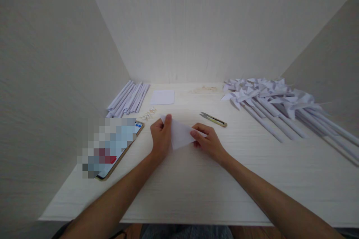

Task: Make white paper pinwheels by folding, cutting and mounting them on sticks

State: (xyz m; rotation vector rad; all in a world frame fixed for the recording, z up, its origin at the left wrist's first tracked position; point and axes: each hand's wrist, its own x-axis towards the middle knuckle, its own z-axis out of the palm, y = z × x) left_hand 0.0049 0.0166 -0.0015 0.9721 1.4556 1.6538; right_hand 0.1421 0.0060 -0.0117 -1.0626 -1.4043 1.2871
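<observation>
A small white sheet of paper (181, 134) is held between my two hands above the middle of the table. My left hand (162, 136) grips its left edge, thumb pointing up along the paper. At the right corner, my right hand (206, 140) pinches the sheet between thumb and fingers. The paper is tilted, and its far side is hidden from me. Just beyond my right hand lie thread snips (213, 119), blades toward the back left. A flat stack of white paper (162, 97) rests farther back.
Rolled paper sticks (129, 98) lie at the back left, with small pale pieces (148, 114) before them. A phone (120, 153), partly pixelated, is at the left. Several paper pinwheels (260, 97) are piled at the right. Walls enclose the table (179, 194) on three sides.
</observation>
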